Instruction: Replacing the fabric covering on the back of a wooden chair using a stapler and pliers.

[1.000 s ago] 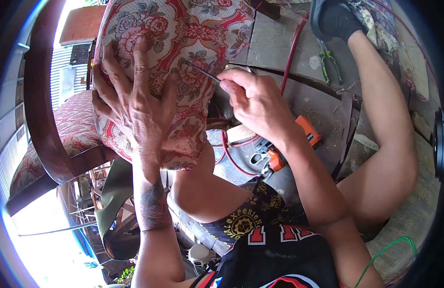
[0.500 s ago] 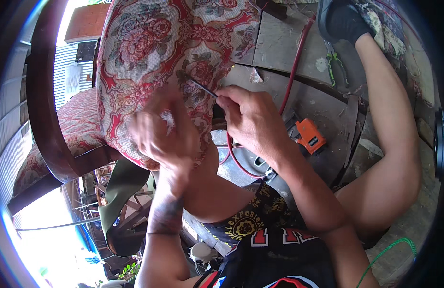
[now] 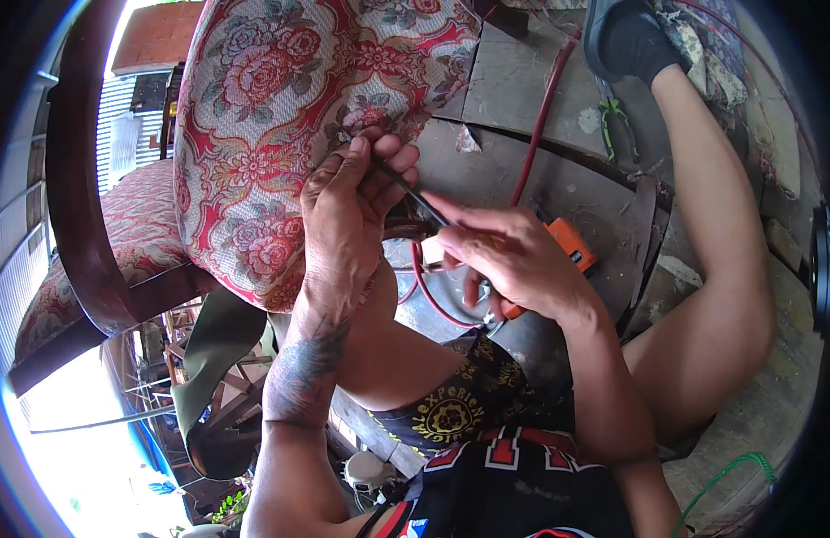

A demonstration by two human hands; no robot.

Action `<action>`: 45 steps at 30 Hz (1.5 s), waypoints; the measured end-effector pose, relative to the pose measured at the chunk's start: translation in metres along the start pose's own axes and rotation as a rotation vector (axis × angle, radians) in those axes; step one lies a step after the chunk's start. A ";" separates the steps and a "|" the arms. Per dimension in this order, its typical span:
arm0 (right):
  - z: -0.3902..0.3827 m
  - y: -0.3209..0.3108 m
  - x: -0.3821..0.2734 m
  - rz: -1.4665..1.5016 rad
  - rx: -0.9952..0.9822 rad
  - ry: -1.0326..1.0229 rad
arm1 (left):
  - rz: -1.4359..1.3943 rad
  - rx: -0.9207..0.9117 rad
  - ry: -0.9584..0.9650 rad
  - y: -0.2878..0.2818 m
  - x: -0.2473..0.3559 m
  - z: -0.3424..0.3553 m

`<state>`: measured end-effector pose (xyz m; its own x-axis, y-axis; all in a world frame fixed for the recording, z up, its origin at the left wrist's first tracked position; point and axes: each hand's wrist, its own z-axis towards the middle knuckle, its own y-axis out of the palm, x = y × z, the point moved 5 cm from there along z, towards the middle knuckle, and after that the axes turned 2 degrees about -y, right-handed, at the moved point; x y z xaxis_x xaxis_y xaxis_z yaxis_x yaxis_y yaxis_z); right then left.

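A thin dark rod (image 3: 410, 192) slants between my two hands, in front of the seat's edge. My left hand (image 3: 347, 193) has its thumb and curled fingers around the upper end, palm partly turned up. Lower down and to the right, my right hand (image 3: 518, 260) grips the other end, its index finger lying along the rod. Most of that end is hidden by the fingers, so I cannot tell if it has a handle. Behind my left hand is a chair seat (image 3: 253, 134) covered in red and cream floral fabric.
An orange and black power tool (image 3: 569, 244) lies behind my right forearm. A red hose (image 3: 545, 117) crosses the wooden floor. Green-handled pliers (image 3: 618, 125) lie near my shod foot (image 3: 625, 40). The dark wooden chair frame (image 3: 78, 179) stands at left; a green cord (image 3: 729, 471) lies lower right.
My left hand, blurred and lower before, has moved up and right onto the rod. The right hand has shifted down and right, and more of the rod shows.
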<state>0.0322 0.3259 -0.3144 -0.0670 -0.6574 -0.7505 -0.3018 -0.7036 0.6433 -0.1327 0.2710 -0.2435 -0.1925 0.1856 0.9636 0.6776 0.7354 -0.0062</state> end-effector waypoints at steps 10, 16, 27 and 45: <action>-0.006 0.009 0.013 -0.120 0.164 -0.410 | -0.018 0.056 0.039 0.002 -0.001 -0.004; -0.007 0.010 0.011 -0.088 0.180 -0.389 | -0.005 0.047 0.056 0.000 -0.001 -0.004; -0.009 0.017 0.009 -0.137 0.196 -0.364 | -0.011 0.061 0.034 -0.002 0.000 -0.003; -0.012 0.034 0.015 -0.013 0.331 -0.252 | -1.045 -0.188 0.650 -0.004 -0.041 0.049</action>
<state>0.0328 0.2890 -0.3021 -0.2798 -0.5333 -0.7983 -0.5907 -0.5599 0.5810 -0.1621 0.2923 -0.2959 -0.3502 -0.8281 0.4377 0.5124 0.2218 0.8296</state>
